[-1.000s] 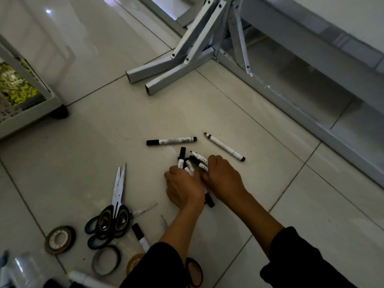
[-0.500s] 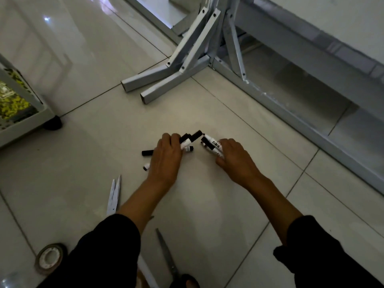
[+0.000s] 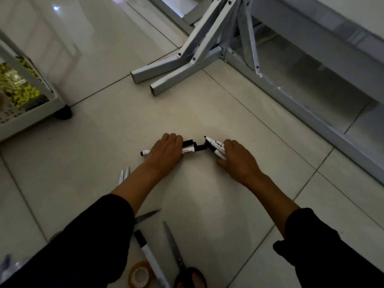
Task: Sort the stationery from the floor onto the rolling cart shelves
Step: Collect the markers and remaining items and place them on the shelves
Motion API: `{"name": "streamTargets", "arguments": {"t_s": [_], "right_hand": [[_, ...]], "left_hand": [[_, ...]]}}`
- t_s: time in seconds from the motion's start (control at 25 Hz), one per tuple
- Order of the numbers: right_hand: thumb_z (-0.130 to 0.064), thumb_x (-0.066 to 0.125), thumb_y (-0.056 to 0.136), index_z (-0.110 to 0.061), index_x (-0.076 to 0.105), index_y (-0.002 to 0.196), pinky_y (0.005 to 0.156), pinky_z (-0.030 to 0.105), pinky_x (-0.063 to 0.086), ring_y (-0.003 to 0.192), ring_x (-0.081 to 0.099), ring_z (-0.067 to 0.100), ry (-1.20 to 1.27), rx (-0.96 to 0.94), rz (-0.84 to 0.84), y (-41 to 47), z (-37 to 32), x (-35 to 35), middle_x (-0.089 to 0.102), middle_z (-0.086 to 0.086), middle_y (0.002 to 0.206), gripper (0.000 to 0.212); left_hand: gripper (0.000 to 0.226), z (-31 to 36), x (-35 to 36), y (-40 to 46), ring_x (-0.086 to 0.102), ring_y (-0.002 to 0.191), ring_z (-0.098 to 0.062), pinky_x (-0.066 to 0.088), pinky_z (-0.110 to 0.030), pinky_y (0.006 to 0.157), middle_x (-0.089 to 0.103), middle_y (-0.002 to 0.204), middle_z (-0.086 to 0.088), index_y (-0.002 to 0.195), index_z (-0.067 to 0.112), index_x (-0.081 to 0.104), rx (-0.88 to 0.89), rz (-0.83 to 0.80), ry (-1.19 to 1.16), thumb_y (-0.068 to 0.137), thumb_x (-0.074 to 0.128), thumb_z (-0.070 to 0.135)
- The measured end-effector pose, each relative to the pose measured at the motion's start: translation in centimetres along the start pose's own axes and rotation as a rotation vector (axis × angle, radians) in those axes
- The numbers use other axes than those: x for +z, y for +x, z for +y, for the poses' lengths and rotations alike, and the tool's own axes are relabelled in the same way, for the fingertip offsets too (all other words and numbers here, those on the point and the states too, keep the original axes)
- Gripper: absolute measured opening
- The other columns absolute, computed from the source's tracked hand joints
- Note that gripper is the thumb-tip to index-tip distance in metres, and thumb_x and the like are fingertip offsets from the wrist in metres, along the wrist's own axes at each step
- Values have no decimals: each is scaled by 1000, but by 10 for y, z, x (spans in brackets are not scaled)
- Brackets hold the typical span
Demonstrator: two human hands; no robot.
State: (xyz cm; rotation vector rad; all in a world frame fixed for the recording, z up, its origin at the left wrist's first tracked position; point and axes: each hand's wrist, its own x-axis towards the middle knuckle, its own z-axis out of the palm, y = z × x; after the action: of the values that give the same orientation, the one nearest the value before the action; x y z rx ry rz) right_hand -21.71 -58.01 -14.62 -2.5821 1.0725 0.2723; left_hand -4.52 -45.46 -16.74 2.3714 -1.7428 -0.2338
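Observation:
My left hand [image 3: 166,151] is curled over several black-and-white markers [image 3: 190,149] on the tiled floor; their black caps stick out to the right and one end shows at the left. My right hand [image 3: 234,157] grips two or three more markers [image 3: 215,144], tips pointing up and left, almost touching the left bunch. The white rolling cart [image 3: 31,113] stands at the far left, its lowest shelf holding yellow-and-black items. Another marker [image 3: 149,253] lies near my left sleeve at the bottom.
Scissors [image 3: 176,252] with black handles lie at the bottom centre, other scissor blades [image 3: 124,175] show beside my left forearm, and a tape roll [image 3: 139,274] sits at the bottom. A grey metal table frame [image 3: 187,65] spans the top and right.
Both hands moved forward across the floor and apart, each with markers. The loose markers that lay ahead of the hands are now under or in them.

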Motion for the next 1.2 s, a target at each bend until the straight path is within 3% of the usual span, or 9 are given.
{"name": "streamTargets", "arguments": {"t_s": [0.08,0.24,0.32,0.48,0.64,0.84,1.0,1.08,1.2], "right_hand": [[-29,62,87,-7,51,111,68,28,34,93,54,25,227,63,-24,-8,-13,-3,55,11,107,34],[-21,64,83,-13,57,97,61,35,53,68,66,21,818,156,-143,-49,-61,-7,66,6,83,18],[-13,65,80,-13,59,94,57,34,54,58,62,17,969,155,-278,-76,-92,3,65,4,77,16],[-21,68,81,-18,52,96,53,7,38,69,51,5,667,5,-357,-119,-129,40,61,-1,96,22],[-29,69,84,-16,51,121,65,12,38,104,60,15,421,-88,-286,-141,-138,54,55,0,136,44],[-25,69,81,-12,51,118,61,18,34,100,63,22,239,-173,-240,-157,-157,66,63,7,124,43],[-26,72,75,-12,59,105,54,20,37,88,64,18,304,-170,-255,-155,-162,70,67,2,116,36],[-27,69,78,-12,63,89,55,19,40,75,60,16,430,-93,-264,-148,-160,67,69,4,93,19],[-20,61,87,-11,60,80,59,27,48,70,62,22,829,117,-339,-138,-160,58,65,9,77,12]], "left_hand": [[25,-1,-11,-10,53,89,-33,35,-35,68,53,105,-19,110,-1,48,-94,-10,-137,92,54,16],[26,-4,-45,-52,61,76,-30,50,-36,65,60,93,-13,106,6,41,-403,44,-616,91,59,20],[28,-15,-57,-84,60,75,-24,47,-30,61,61,91,-8,105,7,48,-526,92,-651,88,64,23],[33,-33,-69,-155,62,72,-26,49,-34,64,64,81,-7,93,10,58,-794,181,-726,80,72,37],[29,-30,-54,-236,63,75,-30,51,-36,68,64,81,-8,89,11,56,-1107,280,-752,80,71,34],[34,-21,-40,-287,60,90,-30,48,-35,76,64,97,-14,99,6,56,-1338,329,-678,81,70,31],[37,-5,-38,-307,55,86,-18,38,-24,67,60,98,-3,110,9,55,-1166,295,-709,81,72,25],[44,-5,-36,-318,58,95,-16,43,-26,73,60,104,1,115,13,55,-885,195,-739,78,75,27],[37,-13,-36,-327,57,99,-16,41,-27,73,55,107,5,113,17,53,-470,-122,-496,82,70,29]]}}
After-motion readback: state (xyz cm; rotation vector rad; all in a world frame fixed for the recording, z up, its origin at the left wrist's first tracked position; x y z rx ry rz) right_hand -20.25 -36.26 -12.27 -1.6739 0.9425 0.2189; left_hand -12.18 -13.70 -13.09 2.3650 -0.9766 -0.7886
